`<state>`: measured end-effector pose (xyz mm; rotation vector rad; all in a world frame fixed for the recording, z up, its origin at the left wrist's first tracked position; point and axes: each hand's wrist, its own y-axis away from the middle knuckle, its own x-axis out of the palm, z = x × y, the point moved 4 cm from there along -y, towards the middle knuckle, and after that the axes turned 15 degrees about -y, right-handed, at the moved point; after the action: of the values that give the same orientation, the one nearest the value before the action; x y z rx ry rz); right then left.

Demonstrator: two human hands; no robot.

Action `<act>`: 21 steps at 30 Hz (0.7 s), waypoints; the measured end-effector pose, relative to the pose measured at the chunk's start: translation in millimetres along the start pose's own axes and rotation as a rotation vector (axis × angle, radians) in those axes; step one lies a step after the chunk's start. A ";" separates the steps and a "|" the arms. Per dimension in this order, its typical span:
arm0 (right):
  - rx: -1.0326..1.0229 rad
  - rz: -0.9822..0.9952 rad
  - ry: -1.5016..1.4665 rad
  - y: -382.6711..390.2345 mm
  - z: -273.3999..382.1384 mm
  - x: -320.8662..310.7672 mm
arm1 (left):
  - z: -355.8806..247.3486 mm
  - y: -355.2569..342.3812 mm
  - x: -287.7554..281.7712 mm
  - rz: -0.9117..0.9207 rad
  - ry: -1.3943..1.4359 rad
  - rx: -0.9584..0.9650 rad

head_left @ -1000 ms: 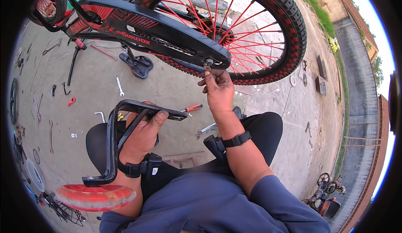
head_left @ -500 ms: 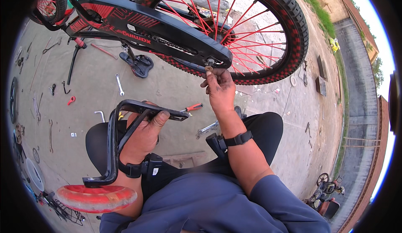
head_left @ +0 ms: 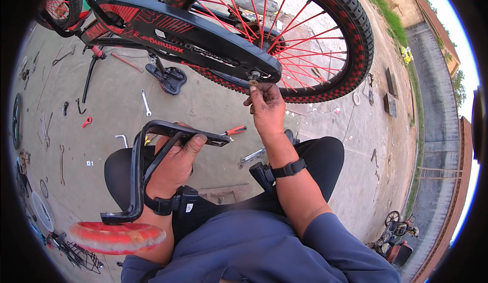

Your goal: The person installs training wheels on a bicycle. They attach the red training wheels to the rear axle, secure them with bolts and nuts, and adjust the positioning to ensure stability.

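My left hand (head_left: pixel 177 162) is wrapped round a black bent-metal training wheel bracket (head_left: pixel 137 181). From the bracket's lower end hangs a small red training wheel (head_left: pixel 118 237) with a pale, scuffed tread. My right hand (head_left: pixel 265 107) pinches a small brownish washer (head_left: pixel 253 83) between thumb and fingers. It is right at the threaded axle end (head_left: pixel 254 74), below the tip of the black chain guard (head_left: pixel 203 54); whether the washer is on the thread I cannot tell. The bicycle's rear wheel (head_left: pixel 351 8), with red spokes and a red-checked tyre, stands behind my right hand.
The bicycle is upside down, its saddle (head_left: pixel 172 78) low by the concrete. Around me lie an open-end wrench (head_left: pixel 146 103), a red-handled screwdriver (head_left: pixel 235 130), more wrenches (head_left: pixel 252 155) and a red ring-shaped part (head_left: pixel 87 122). A metal channel (head_left: pixel 390 105) lies farther right.
The training wheel has risen very slightly with its bracket in my left hand. My right hand stays at the axle end, still pinching the washer.
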<state>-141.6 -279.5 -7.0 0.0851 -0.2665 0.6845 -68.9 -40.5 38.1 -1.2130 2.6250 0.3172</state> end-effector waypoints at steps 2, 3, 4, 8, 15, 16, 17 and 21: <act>0.000 -0.002 0.001 0.0 -1.1 -1.4 | 3.3 0.0 2.2 0.013 0.029 -0.006; 0.001 -0.003 -0.003 0.5 -1.3 -1.8 | 4.8 0.0 3.3 0.020 0.044 -0.009; 0.002 -0.002 -0.008 0.8 -0.6 -0.4 | 5.4 0.1 3.6 0.027 0.066 -0.020; 0.176 0.040 -0.080 10.1 0.3 0.4 | 3.2 0.4 5.1 0.058 0.121 -0.035; 0.616 0.035 -0.585 31.1 -13.2 9.6 | 4.0 2.4 1.3 0.072 0.063 -0.056; 0.636 0.025 -0.608 32.5 -11.6 12.6 | 3.8 2.2 1.4 0.074 0.065 -0.052; 0.657 0.016 -0.631 33.3 -11.0 14.5 | 3.4 2.0 1.7 0.076 0.067 -0.049; 0.694 0.030 -0.659 31.5 -13.2 14.7 | 0.2 0.4 3.3 0.086 0.112 -0.031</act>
<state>-147.8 -244.0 -16.0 0.9821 -0.6518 0.7391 -71.3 -42.5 37.0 -1.1611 2.7835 0.3157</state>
